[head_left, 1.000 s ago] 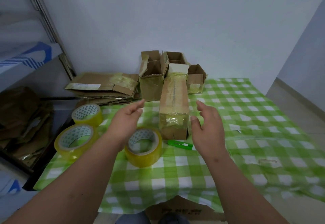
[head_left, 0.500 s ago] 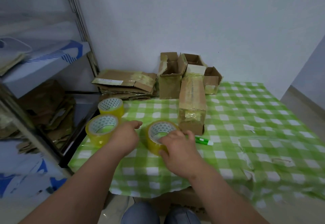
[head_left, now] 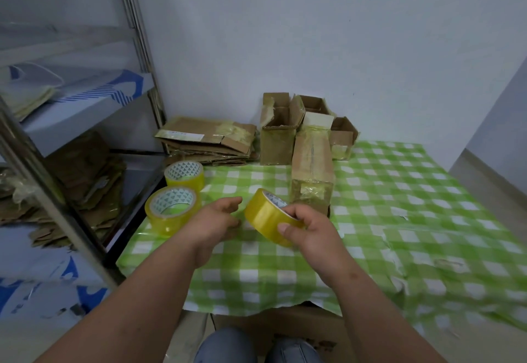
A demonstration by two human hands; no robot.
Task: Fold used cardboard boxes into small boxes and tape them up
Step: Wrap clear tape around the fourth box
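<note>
Now, at the table: a person lifts a tape roll [head_left: 269,217] clear of the green checked tablecloth [head_left: 399,191], just in front of the long folded box [head_left: 312,174].
Right hand [head_left: 310,231]: wrapped around the roll, thumb pressed on its outer band.
Left hand [head_left: 215,220]: loosely open, holding nothing, fingertips near the roll's left edge.
Step in hand: likely finding the tape's loose end.
Doing it well: steady the roll with the right hand, turn it slowly, and feel along the band with a left fingernail for the ridge.
Also on the table: two spare rolls [head_left: 174,210], flattened cardboard [head_left: 208,140], open small boxes [head_left: 278,134].
</note>
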